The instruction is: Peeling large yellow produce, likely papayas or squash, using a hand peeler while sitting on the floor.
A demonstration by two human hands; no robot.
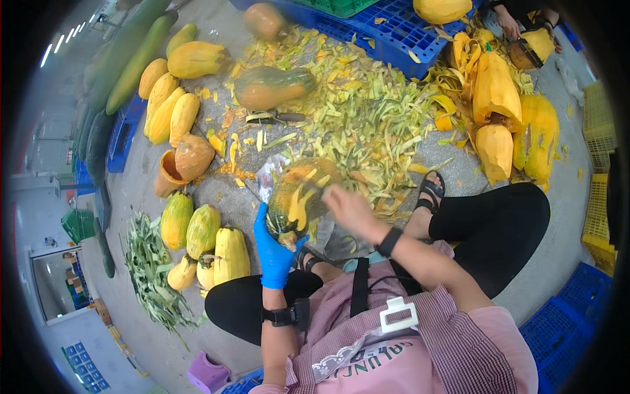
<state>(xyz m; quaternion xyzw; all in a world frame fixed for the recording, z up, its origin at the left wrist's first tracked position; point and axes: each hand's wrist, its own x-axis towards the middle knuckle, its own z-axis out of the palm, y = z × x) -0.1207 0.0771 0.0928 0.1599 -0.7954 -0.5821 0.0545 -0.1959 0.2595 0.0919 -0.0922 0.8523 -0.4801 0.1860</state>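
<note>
In my lap area a green-and-orange pumpkin point(286, 197) stands tilted, with yellow peeled streaks on its side. My left hand point(273, 253), in a blue glove, grips it by the lower end near the stem. My bare right hand point(351, 211) is at the pumpkin's right side, fingers curled and blurred by motion; whatever it holds is not distinguishable. Peel strips point(367, 125) lie heaped on the floor beyond the pumpkin. A dark-handled tool point(289, 117) lies on the floor, below a whole green-orange pumpkin point(272, 87).
Peeled yellow pumpkins point(493, 92) stand at the right; more pumpkins point(203, 226) and a pile of green leaves point(154, 269) lie left. A blue pallet point(394, 33) is at the back. A co-worker's hand point(508, 25) works on a pumpkin at upper right. Yellow crates point(597, 223) line the right.
</note>
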